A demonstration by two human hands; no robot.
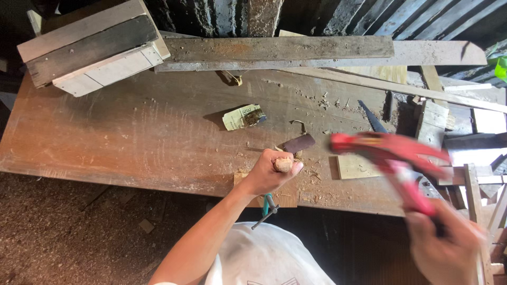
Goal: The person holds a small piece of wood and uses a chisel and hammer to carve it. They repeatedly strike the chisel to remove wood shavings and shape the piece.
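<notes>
— What are the hands on?

— The left hand (270,171) is closed tight around a round wooden chisel handle (284,164), standing it near the front edge of the workbench (132,137). The right hand (448,247) is wrapped around a red hammer (393,153), raised and blurred to the right of the chisel, well apart from it.

— And the wood?

— A small pale wood block (356,168) lies just right of the chisel, with chips scattered around, so I judge some cutting is done. The blade tip is hidden; how deep the cut goes I cannot tell. A handsaw (372,119) lies behind, untouched.
</notes>
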